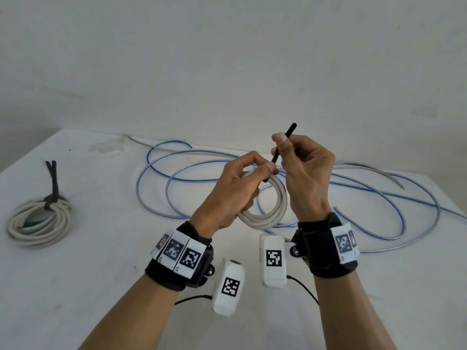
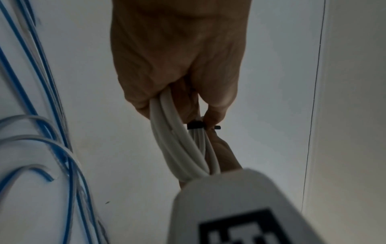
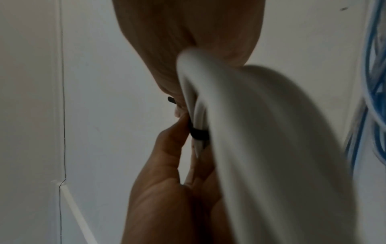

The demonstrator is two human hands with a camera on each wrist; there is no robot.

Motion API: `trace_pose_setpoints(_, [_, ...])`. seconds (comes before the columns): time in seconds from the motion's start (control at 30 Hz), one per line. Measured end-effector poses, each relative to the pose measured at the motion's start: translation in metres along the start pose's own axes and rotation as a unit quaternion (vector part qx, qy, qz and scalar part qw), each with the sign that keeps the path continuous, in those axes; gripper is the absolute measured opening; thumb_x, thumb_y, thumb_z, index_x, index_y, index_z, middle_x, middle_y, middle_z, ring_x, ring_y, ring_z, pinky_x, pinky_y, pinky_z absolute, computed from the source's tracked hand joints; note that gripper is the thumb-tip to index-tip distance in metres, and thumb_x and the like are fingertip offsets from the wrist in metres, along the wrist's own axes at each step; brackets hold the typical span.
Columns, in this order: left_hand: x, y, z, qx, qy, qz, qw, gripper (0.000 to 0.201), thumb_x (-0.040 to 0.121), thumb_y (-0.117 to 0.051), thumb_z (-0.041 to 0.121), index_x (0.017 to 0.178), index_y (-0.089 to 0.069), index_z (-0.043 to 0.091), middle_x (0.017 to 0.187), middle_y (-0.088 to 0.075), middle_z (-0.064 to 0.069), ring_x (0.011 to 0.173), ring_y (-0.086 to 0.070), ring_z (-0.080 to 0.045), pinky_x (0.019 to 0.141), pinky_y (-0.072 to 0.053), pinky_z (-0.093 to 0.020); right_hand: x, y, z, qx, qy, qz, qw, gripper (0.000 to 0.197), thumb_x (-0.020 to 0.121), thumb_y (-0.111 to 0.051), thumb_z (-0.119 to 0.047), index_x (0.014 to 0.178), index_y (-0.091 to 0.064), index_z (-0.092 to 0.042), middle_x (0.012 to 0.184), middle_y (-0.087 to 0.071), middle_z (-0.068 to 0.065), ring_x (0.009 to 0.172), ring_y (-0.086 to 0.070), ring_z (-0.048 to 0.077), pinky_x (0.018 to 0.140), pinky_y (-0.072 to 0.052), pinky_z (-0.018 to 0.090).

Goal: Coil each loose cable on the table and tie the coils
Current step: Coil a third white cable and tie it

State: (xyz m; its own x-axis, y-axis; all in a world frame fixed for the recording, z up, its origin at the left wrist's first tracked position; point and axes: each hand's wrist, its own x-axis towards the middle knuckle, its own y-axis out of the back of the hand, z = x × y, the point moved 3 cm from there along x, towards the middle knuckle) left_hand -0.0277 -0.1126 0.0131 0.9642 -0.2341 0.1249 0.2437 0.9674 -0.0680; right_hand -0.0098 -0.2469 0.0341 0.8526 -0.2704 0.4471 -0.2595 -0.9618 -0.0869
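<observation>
My left hand grips a small coil of white cable and holds it up above the table. A black tie is wrapped round the top of the coil, and my right hand pinches its free end, which points up. In the left wrist view the black tie bands the white coil just below my left hand's fingertips. The right wrist view shows the tie round the blurred coil. A long blue cable lies loose on the table behind.
At the left of the white table lies a white coil bound with a black tie. A thin grey cable runs along the back. The table ends at a wall behind.
</observation>
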Motion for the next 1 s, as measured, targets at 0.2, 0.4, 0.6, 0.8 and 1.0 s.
trace_pose_setpoints(0.2, [0.002,0.012,0.001,-0.077,0.067,-0.053,0.993,0.031,0.104,-0.051,0.028,0.076,-0.063,0.021,0.057,-0.021,0.009,0.046,-0.012,-0.008,0.041,-0.009,-0.021,-0.005,-0.006,-0.017,0.042,0.001,-0.065,0.997,0.016,0.099,-0.065,-0.015,0.094,-0.073,-0.002,0.079,-0.07,0.007,0.06,-0.047,0.018,0.059,-0.044,0.026])
trace_pose_setpoints(0.4, [-0.016,0.053,-0.013,-0.181,0.169,-0.1,0.964,0.037,0.083,-0.07,0.049,0.07,-0.053,0.019,0.062,-0.038,0.003,0.052,-0.02,-0.01,0.036,-0.023,-0.015,-0.029,-0.032,-0.039,0.117,-0.042,-0.208,0.97,0.017,0.092,-0.063,-0.017,0.095,-0.069,-0.001,0.084,-0.074,0.014,0.069,-0.068,0.023,0.067,-0.057,0.028])
trace_pose_setpoints(0.6, [-0.053,0.124,-0.001,-0.164,0.152,-0.081,0.971,0.071,0.096,-0.037,0.065,0.123,-0.065,0.005,0.111,-0.07,-0.017,0.097,-0.069,-0.032,0.088,-0.056,-0.046,-0.03,-0.113,-0.046,0.064,-0.047,-0.199,0.977,0.018,0.088,-0.077,-0.015,0.083,-0.07,0.001,0.072,-0.072,0.018,0.056,-0.066,0.022,0.056,-0.057,0.028])
trace_pose_setpoints(0.8, [-0.119,0.206,0.03,0.021,0.081,0.023,0.996,0.037,0.098,-0.06,0.032,0.124,-0.066,0.007,0.112,-0.073,-0.018,0.099,-0.072,-0.03,0.092,-0.057,-0.048,-0.045,-0.203,-0.038,0.013,-0.061,-0.233,0.971,0.028,0.087,-0.081,-0.021,0.086,-0.071,0.005,0.069,-0.072,0.017,0.052,-0.065,0.02,0.056,-0.058,0.031])
trace_pose_setpoints(1.0, [-0.165,0.278,0.023,0.026,0.108,0.192,0.975,0.03,0.104,-0.054,0.025,0.122,-0.065,0.003,0.095,-0.077,-0.007,0.084,-0.075,-0.018,0.068,-0.059,-0.029,-0.09,-0.275,0.0,-0.151,-0.072,-0.411,0.896,0.033,0.088,-0.077,-0.039,0.109,-0.073,-0.013,0.087,-0.075,0.004,0.072,-0.067,0.012,0.066,-0.059,0.033])
